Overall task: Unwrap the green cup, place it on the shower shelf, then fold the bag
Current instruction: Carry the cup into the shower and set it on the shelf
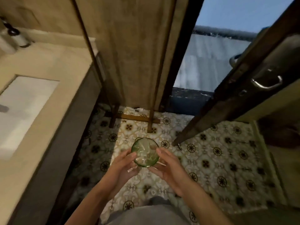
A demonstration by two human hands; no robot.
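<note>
A green glass cup (145,152) is seen from above, held between both hands over the patterned tile floor. My left hand (122,164) grips its left side with the fingers curled under it. My right hand (168,166) holds its right side, thumb near the rim. A thin clear wrap seems to cling around the cup near my fingers, but blur keeps me from telling for sure. No shower shelf shows in view.
A beige vanity counter (40,111) with a white sink (21,108) runs along the left. A wooden-framed panel (134,54) stands ahead on the tiled floor (219,159). A dark door (235,88) with a metal handle (266,83) stands open at right.
</note>
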